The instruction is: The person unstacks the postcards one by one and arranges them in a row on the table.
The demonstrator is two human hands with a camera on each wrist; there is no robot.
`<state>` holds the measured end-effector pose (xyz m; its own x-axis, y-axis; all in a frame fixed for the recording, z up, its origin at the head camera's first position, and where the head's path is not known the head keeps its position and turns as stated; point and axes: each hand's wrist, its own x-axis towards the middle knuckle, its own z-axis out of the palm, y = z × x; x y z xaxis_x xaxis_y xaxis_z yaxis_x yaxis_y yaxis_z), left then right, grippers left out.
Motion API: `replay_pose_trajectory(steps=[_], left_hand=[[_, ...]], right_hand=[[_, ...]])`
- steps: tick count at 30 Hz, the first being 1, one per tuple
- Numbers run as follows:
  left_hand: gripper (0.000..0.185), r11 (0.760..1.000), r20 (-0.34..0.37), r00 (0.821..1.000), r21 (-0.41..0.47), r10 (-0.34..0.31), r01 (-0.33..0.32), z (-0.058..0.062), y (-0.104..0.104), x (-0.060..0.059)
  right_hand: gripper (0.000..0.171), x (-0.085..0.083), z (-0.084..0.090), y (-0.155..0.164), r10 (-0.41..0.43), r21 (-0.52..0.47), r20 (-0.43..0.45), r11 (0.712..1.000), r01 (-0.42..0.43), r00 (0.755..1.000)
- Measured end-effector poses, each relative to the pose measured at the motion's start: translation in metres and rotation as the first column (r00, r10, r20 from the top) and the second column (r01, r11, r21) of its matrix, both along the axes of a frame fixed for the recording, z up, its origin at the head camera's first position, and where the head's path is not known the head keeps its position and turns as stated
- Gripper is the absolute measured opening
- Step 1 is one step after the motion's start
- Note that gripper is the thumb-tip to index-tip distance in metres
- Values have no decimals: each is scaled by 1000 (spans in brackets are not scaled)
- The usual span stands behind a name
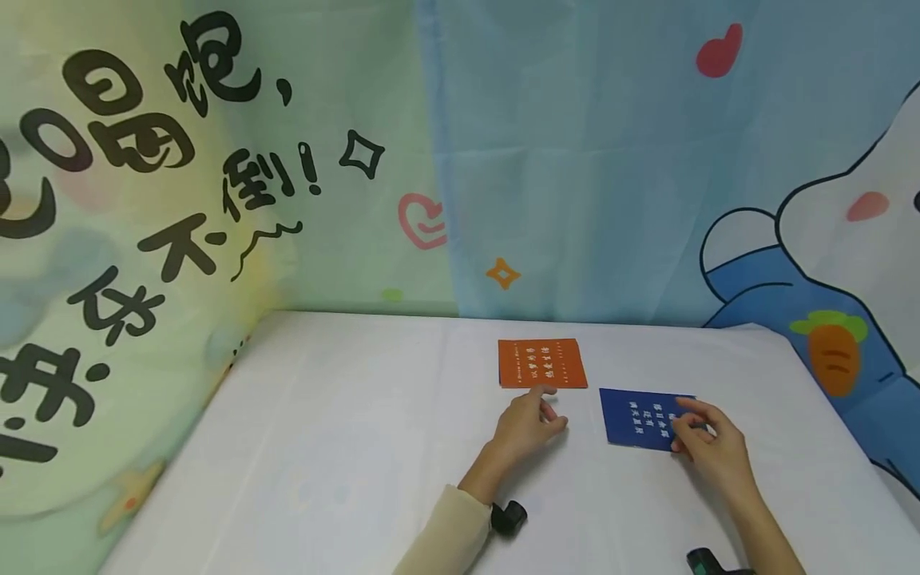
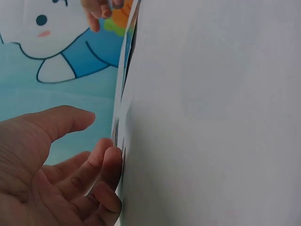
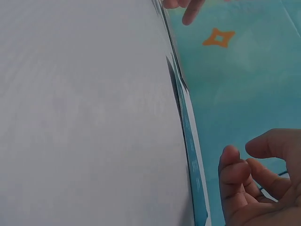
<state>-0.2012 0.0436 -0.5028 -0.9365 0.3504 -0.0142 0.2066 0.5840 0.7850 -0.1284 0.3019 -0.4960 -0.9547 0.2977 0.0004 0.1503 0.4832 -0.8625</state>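
An orange card (image 1: 542, 363) with white print lies flat on the white table (image 1: 345, 447). A dark blue card (image 1: 636, 418) lies just to its lower right. My left hand (image 1: 548, 409) rests on the table, its fingers loosely curled and its fingertips at the orange card's near edge. In the left wrist view the left hand (image 2: 56, 179) shows a relaxed palm with nothing in it. My right hand (image 1: 688, 427) lies over the blue card's right edge with loosely bent fingers. In the right wrist view the right hand (image 3: 254, 183) hovers beside the blue card (image 3: 189, 136), which is seen edge-on, and holds nothing.
Printed cartoon fabric stands close around the table: a green-yellow panel with black characters (image 1: 108, 239) on the left, a blue panel (image 1: 575, 176) behind, and a rabbit with a carrot (image 1: 834, 351) at the right. A black camera (image 1: 509, 517) sits on the left wrist.
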Motion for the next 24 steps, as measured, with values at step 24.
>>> replay_pose_trajectory(steps=[24], left_hand=[[34,965,-30,985,208,168,-158,-6,-58,-21]], right_hand=[[39,-37,8,-51,196,-88,-114,974,-207,974]])
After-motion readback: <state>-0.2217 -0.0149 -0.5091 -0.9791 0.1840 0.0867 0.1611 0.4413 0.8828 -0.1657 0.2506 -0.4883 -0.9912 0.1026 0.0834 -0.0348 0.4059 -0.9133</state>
